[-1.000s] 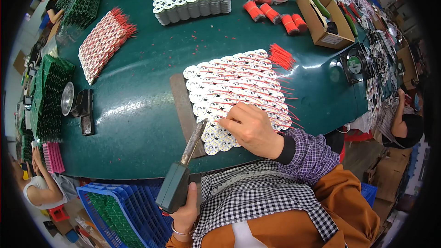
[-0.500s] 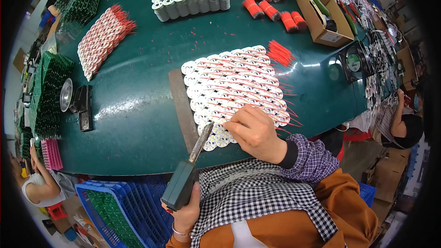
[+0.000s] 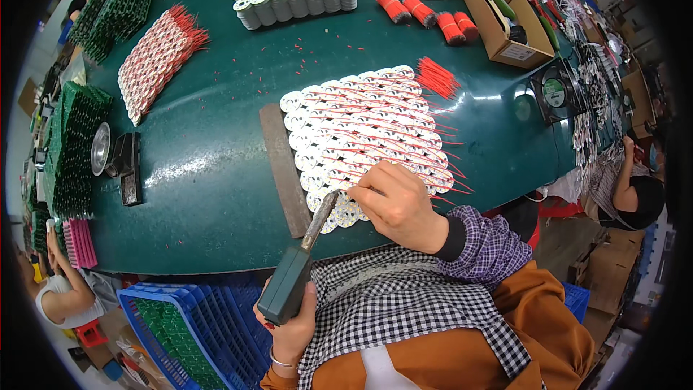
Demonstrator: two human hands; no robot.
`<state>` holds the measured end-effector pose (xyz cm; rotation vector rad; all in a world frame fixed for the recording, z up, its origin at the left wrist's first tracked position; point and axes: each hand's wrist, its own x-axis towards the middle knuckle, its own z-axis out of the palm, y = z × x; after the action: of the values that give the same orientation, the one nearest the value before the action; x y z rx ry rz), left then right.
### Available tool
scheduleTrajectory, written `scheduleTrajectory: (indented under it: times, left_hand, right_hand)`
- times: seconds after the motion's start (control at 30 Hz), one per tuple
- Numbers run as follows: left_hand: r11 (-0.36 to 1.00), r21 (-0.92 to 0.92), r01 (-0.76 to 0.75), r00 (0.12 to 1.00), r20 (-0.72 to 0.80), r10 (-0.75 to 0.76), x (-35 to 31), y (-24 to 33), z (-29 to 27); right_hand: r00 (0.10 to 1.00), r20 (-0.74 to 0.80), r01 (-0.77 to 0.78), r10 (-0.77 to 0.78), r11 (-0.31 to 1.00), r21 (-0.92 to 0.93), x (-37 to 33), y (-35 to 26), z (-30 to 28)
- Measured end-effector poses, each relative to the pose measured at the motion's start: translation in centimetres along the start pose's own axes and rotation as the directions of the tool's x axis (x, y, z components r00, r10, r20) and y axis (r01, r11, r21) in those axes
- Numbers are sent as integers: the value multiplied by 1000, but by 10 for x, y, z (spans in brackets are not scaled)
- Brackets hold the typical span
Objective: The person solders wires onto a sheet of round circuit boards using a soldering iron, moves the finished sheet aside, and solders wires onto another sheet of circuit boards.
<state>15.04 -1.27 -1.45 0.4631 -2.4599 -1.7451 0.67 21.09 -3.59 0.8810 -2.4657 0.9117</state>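
Soldering iron [image 3: 287,285], left hand [image 3: 296,331] gripping, right hand [image 3: 397,206] (palm down)

Head-worn fisheye, left of a pair, looks down and forward over the surface [image 3: 195,235]; left hand [image 3: 296,328] and right hand [image 3: 399,206] register at close range; straight edges bow near the rim.

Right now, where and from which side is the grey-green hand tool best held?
Hand tool: probably by its boxy body, from the near end, as the left grip has it. The body is broad and blocky; the narrow metal shaft slants away toward the right grip and over the white discs, crowding the far end.
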Motion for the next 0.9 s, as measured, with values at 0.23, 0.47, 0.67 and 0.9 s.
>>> scheduleTrajectory:
  times: [0.23, 0.47, 0.67, 0.9]
  left_hand:
    - [997, 59, -50, 999, 10, 49, -1, -2, -3]
    - [1000, 8, -21, 998, -51, 21, -16, -24, -5]
    - [969, 190, -160, 983, -62, 175, -11, -26, -1]
    - [994, 100, -55, 998, 2, 55, -7, -17, -1]
  right_hand:
    - [1000, 10, -2, 2, 1000, -4, -1, 1, 0]
    - [1000, 1, -3, 3, 1000, 0, 0, 0, 0]
    - [1000, 1, -5, 5, 1000, -2, 0, 0, -1]
    - [1000, -5, -12, 12, 1000, -10, -1, 0, 0]
